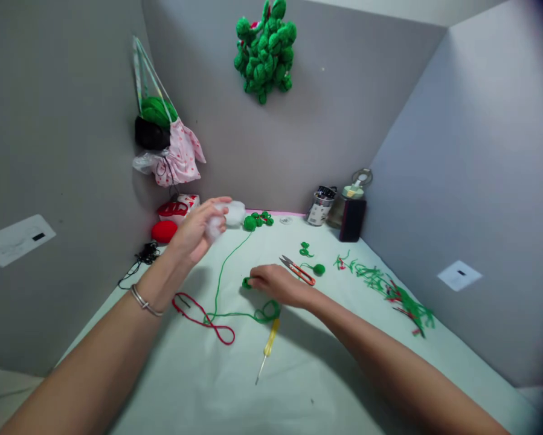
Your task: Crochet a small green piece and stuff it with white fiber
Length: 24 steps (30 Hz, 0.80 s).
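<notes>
My left hand [197, 232] is raised over the table's left middle, fingers closed on a tuft of white stuffing [229, 215]. My right hand [278, 284] rests on the pale green table [325, 374], fingertips pinched on a small green crocheted piece [246, 282]. Green yarn [235, 302] runs from that piece in a loop under my right hand. A red yarn loop [205, 320] lies beside it. A yellow-handled crochet hook [268, 349] lies just in front of my right wrist. Orange thread snips [297, 269] lie right behind my right hand.
Green crocheted balls [257, 221] lie at the back, a bunch of them [266, 51] hangs on the wall. A bag of yarn [162, 139] hangs at left, above a red ball [163, 231]. A tin [320, 206] and bottle [353, 211] stand back right. Yarn scraps [389, 293] litter the right.
</notes>
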Motion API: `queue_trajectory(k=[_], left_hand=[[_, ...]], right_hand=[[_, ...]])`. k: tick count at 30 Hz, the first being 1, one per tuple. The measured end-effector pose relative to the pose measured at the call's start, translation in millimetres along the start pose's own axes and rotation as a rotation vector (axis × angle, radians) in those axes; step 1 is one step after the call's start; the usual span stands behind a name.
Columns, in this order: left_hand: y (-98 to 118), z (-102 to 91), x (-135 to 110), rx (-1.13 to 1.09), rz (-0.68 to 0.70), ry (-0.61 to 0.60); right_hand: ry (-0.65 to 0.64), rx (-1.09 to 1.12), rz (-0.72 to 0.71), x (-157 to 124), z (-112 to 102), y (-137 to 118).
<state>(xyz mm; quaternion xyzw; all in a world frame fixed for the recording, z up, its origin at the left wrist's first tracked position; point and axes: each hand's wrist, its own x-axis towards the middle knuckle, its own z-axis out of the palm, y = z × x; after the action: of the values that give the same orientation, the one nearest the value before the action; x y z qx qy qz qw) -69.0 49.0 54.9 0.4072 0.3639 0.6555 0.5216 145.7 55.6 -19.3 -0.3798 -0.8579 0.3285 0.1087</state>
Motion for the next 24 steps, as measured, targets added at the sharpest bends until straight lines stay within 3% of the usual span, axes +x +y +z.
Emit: queue_trajectory(k=[5,11,19,24], left_hand=[[-31,12.2,-45,0.291,-0.022,-0.117],[-63,25.8,-72,0.534,0.019,-0.219],[-90,19.5,-86,0.601,-0.022,-0.199],[-96,20.4,-89,0.583,-0.018,-0.185]], right_hand=[[0.165,0.445,-0.073,-33,-11,1],[0.303,0.773,-0.105,-54,-1,2],[0.485,0.961,-0.021,-56,4,10],[0.472,0.921,-0.001,-63,3,1]])
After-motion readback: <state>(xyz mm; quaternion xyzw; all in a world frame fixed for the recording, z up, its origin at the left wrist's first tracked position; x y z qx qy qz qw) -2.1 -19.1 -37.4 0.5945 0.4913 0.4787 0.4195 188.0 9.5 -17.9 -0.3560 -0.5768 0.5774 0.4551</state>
